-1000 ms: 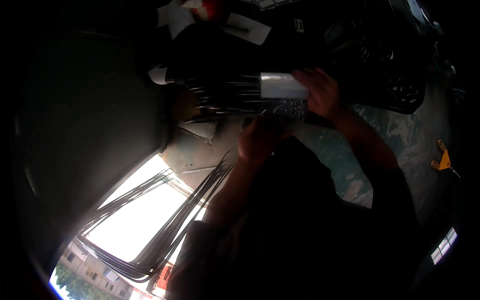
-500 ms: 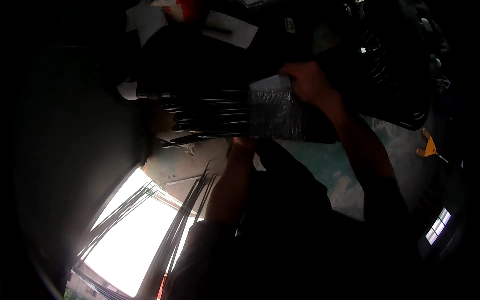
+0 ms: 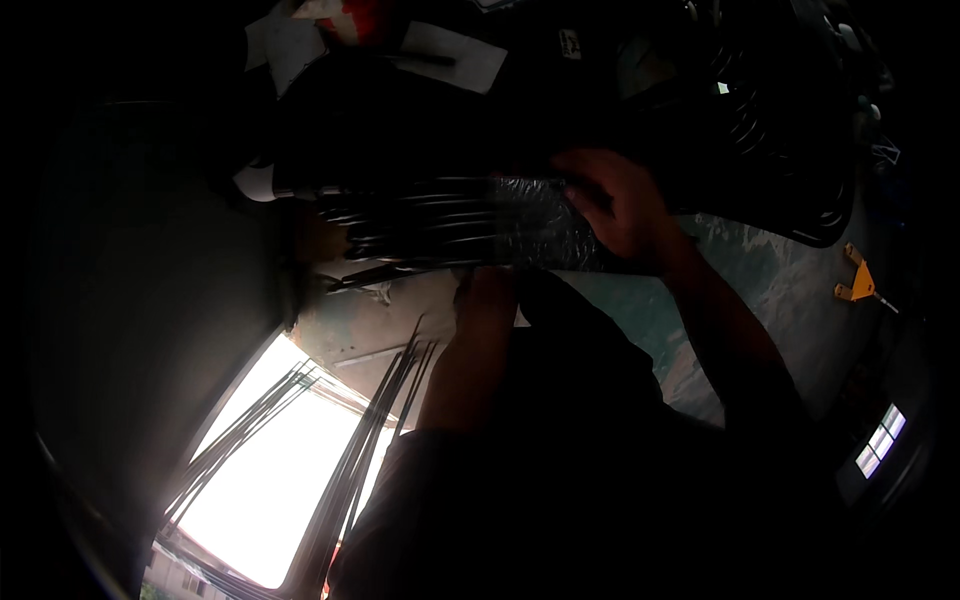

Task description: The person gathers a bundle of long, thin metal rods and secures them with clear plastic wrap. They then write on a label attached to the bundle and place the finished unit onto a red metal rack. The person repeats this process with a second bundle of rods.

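Note:
A bundle of thin black rods lies across the middle, its right part covered by clear, wrinkled plastic wrap. At the near edge of the bundle my left hand is closed round it from below, most of its fingers hidden under the rods. My right hand rests over the wrapped end at the right. Its thumb lies on the wrap, and its fingers stretch left along the far side, apart from the thumb. Deep shadow hides the fingertips.
Beyond the bundle lie white sheets and a red and white item. Dark coiled or looped pieces stand at the far right. A yellow pallet truck is on the floor. Long thin rods cross the bright doorway.
My right hand has come nearer and lower, its thumb now spread from the fingers. The pale flap of wrap it held up no longer shows. My left hand stays under the bundle.

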A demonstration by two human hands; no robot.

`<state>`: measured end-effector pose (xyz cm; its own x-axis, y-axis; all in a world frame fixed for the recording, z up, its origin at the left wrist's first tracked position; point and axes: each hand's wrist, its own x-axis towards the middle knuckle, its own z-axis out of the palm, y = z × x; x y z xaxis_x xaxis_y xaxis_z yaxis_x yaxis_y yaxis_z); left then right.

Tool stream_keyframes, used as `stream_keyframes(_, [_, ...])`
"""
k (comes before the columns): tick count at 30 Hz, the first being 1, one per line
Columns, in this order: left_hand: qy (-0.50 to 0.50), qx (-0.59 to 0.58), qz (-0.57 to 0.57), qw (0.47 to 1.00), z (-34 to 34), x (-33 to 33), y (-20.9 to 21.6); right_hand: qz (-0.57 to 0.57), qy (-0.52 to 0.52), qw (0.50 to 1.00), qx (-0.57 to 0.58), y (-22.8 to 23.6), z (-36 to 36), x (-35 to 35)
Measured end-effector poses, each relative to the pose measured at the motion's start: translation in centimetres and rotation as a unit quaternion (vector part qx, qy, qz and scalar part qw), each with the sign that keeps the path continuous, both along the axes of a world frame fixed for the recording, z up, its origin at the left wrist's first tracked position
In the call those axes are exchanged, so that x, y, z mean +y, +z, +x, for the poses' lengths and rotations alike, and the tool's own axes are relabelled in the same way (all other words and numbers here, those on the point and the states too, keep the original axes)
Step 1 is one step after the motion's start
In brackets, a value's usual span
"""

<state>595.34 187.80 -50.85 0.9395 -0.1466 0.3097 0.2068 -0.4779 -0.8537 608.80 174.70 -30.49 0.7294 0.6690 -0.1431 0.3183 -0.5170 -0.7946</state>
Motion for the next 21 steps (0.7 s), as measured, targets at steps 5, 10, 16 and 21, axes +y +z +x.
stream_keyframes(5, [0.091, 0.140, 0.745, 0.645, -3.7, -0.8, 3.6, -0.073, 0.128, 0.969, -0.200, -0.5, -5.8, -1.9])
stream_keyframes(10, [-0.032, 0.127, 0.808, 0.575, -7.1, -0.9, 9.8, -0.006, 0.137, 0.967, -0.215, -1.1, -4.9, -2.7])
stream_keyframes(16, [-0.068, 0.122, 0.831, 0.538, -9.9, -0.8, 13.1, 0.048, 0.281, 0.933, -0.219, 0.1, -4.8, -4.5])
stream_keyframes(21, [-0.094, 0.130, 0.860, 0.484, -8.8, -1.2, 15.0, 0.000, 0.291, 0.947, -0.137, 1.8, -7.3, -5.2])
